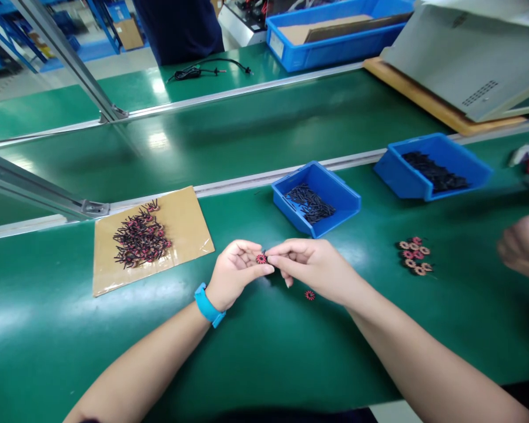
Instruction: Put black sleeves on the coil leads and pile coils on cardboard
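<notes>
My left hand point(238, 270), with a blue wristband point(209, 305), pinches a small red and black spoked ring point(261, 258) between thumb and fingers. My right hand point(311, 264) is closed at the ring's right edge, thumb and forefinger pressed together. A thin dark bit shows at those fingertips, too small to name. Below the right hand, another red spoked ring point(309, 295) lies on the green bench. Beyond the hands stands a blue bin point(348, 205) of short black tubes point(311, 202).
Many rings with black prongs point(141, 238) are heaped on a cardboard sheet point(189, 229) at left. To the right lie several pinkish rings point(414, 255) and a second blue bin point(401, 170) with black pieces. Another person's hand point(526, 247) is at far right. A metal post point(44, 185) rises at left.
</notes>
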Demonstrator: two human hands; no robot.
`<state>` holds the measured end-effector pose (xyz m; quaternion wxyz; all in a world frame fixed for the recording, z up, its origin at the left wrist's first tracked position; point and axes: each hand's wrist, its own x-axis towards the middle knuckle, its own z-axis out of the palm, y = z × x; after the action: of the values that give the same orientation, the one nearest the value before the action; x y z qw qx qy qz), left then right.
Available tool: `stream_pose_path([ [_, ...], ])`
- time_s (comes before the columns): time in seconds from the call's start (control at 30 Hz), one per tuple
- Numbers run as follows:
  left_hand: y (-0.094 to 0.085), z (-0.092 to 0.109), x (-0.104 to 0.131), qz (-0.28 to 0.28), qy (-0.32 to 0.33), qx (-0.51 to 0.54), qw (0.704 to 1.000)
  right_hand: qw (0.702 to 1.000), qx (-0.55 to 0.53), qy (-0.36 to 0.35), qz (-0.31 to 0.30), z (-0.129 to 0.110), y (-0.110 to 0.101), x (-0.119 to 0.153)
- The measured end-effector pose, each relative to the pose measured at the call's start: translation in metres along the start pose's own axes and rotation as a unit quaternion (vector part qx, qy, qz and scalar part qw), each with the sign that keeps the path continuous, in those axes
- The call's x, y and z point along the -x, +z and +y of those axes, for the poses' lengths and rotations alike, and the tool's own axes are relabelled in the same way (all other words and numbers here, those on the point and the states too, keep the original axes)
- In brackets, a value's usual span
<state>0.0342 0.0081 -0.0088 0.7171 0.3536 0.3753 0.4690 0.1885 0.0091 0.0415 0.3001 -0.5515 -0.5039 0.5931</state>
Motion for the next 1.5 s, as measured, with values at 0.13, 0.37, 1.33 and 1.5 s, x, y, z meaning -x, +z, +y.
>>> stream_pose_path([
  [0.13,0.001,0.001,0.000,-0.014,0.007,-0.028,0.999,1.000,0.004,-0.008,-0.003,0.003,-0.002,0.000],
  [0.37,0.001,0.000,0.000,-0.006,0.019,-0.056,0.998,0.999,-0.003,-0.035,-0.021,0.008,0.000,-0.002],
  [1.33,0.002,0.002,0.001,0.016,0.026,-0.034,0.999,0.969,0.046,-0.124,0.211,0.000,-0.003,0.002],
  [1.5,0.002,0.003,0.000,0.016,0.026,-0.040,0.999,0.966,0.080,-0.134,0.206,0.003,-0.003,0.002],
])
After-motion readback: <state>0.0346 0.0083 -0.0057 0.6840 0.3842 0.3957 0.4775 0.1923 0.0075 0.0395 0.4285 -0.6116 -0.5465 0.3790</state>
